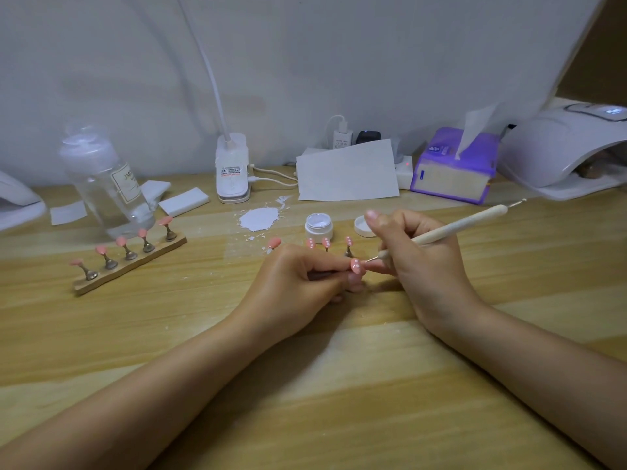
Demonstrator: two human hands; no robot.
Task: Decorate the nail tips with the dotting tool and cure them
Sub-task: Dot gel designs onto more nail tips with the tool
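Observation:
My left hand (298, 283) pinches a small stand carrying a pink nail tip (355, 266) with white dots. My right hand (417, 256) grips the cream dotting tool (458, 227) like a pen, its fine point touching or just off that tip. Behind my hands several more pink tips (326, 243) stand on holders, some dotted. An open white gel pot (319, 225) sits beyond them with its lid (363, 226) beside it. The white curing lamp (563, 150) stands at the far right.
A wooden holder strip (130, 266) with several plain pink tips lies at the left, a clear bottle (105, 184) behind it. A white paint smear (259, 218), lamp base (233, 171), paper sheet (347, 173) and purple tissue box (454, 167) line the back.

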